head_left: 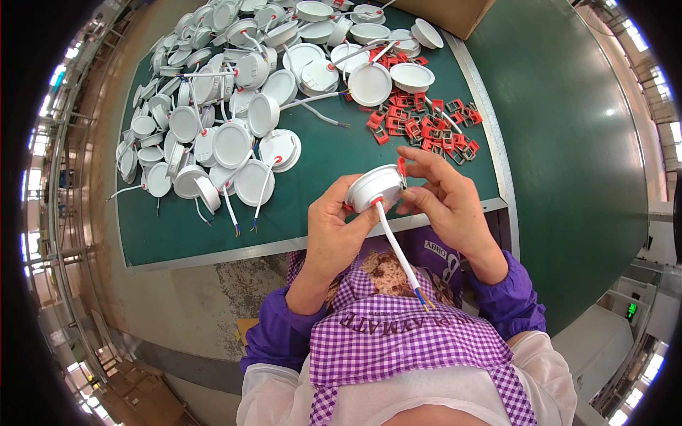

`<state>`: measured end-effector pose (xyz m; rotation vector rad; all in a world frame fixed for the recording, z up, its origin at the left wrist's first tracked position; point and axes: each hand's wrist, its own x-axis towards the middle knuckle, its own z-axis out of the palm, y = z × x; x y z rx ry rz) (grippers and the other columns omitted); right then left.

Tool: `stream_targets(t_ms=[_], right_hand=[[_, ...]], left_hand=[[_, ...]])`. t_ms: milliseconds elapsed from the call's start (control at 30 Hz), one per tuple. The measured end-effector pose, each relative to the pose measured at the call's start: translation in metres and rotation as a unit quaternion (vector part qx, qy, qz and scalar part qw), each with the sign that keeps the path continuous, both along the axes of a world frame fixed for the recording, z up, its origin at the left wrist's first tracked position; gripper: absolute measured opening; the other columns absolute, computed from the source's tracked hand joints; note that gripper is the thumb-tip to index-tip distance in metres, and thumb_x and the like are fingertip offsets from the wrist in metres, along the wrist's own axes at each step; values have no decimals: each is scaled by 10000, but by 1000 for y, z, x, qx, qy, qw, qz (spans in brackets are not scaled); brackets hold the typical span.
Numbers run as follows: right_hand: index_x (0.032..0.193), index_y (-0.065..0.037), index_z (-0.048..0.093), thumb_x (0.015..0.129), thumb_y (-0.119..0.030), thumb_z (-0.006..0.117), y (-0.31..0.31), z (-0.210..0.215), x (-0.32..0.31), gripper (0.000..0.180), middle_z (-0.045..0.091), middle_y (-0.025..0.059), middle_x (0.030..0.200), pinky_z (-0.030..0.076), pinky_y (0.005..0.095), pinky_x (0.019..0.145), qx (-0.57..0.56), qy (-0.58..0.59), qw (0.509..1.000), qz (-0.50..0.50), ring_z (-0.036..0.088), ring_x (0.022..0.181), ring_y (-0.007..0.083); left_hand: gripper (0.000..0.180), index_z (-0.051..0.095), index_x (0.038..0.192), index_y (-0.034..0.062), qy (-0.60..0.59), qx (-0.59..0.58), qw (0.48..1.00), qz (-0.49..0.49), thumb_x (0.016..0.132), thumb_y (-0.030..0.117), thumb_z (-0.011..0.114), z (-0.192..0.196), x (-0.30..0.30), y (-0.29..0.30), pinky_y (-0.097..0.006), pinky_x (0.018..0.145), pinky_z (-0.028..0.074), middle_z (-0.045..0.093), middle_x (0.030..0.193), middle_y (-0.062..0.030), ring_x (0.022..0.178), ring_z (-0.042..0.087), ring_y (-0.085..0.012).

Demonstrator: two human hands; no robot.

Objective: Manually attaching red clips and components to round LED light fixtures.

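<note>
My left hand grips a round white downlight by its side, just above the table's near edge. From its red cable grommet a white cable hangs down, ending in blue and brown bare-tipped wires. At the lamp's right side, my right hand pinches a red spring clip between thumb and fingers, against the housing. Whether the clip is seated cannot be made out. Another bit of red shows at the lamp's left side, partly under my left fingers.
Many white downlights with cables lie heaped across the green table, left and far. A pile of red clips with metal springs lies at its right. A cardboard box stands at the far edge; a green surface runs alongside.
</note>
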<state>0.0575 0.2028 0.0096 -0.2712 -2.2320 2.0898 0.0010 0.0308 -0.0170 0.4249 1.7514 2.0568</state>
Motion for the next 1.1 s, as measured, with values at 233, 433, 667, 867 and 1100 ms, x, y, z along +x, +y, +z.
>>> stream_targets(t_ms=[233,433,667,867,1100], right_hand=[[1257,20,504,885,8,612,18,-7,-20,388,663,123,987,546,251,649,-82,-78,992,51,660,754,125],[1273,30,462,870,-85,685,32,-14,-34,475,645,89,865,532,241,577,-82,-42,994,59,643,665,121],[1197,15,548,879,-192,687,116,43,-121,404,656,51,880,500,247,637,1,147,989,-34,631,710,119],[1281,43,494,909,-161,654,146,113,-178,453,641,100,1128,526,279,845,-8,258,964,-59,654,995,208],[950,-18,694,828,-134,678,136,-13,-100,169,705,101,828,513,285,604,255,69,956,-129,674,681,134]], left_hand=[[284,614,1073,-20,-124,35,992,0,824,46,732,-6,-1,6,-228,738,497,650,937,-37,837,596,-75],[476,513,1250,-30,-79,78,992,-58,840,86,724,-6,-23,22,-239,799,493,610,1090,-78,961,591,-117],[546,515,1298,70,420,-293,858,45,776,17,666,10,-83,27,-429,993,406,543,1281,-141,1189,504,-325],[468,540,1267,86,598,-465,652,32,805,56,611,-5,-122,77,-540,1013,322,501,1324,-158,1278,406,-360],[524,525,1313,177,614,-517,596,26,807,83,623,-16,-136,94,-515,996,324,508,1291,-146,1245,428,-304]])
